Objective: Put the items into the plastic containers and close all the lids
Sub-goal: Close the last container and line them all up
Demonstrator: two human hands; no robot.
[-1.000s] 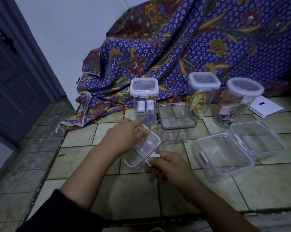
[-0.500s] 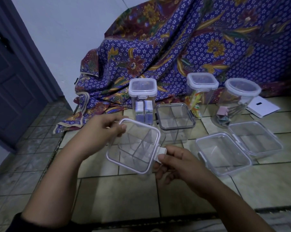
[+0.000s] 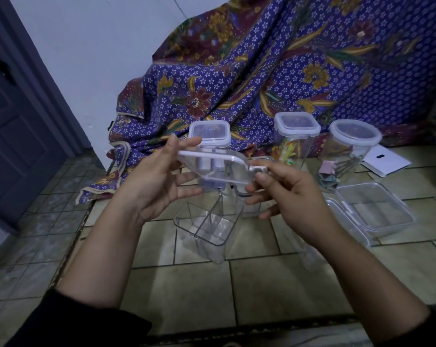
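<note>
My left hand (image 3: pixel 156 181) and my right hand (image 3: pixel 287 196) hold a clear lid with a white rim (image 3: pixel 219 166) in the air, tilted. The left grips its left edge and the right pinches its latch tab. Below the lid a clear divided container (image 3: pixel 207 229) stands open and empty on the tiled floor. Behind are three closed containers: a square one (image 3: pixel 209 132) with small boxes inside, a tall one (image 3: pixel 297 126) with colourful items, and a round one (image 3: pixel 353 132) with clips. A flat clear box (image 3: pixel 372 214) lies open at the right.
A patterned purple cloth (image 3: pixel 287 71) drapes over something against the wall behind the containers. A white booklet (image 3: pixel 384 162) lies at the far right. A dark door (image 3: pixel 14 121) stands at the left. Another clear container is mostly hidden behind my hands.
The lid has been lifted up and tipped toward level, and the divided container now sits apart below it. Both hands have risen with the lid.
</note>
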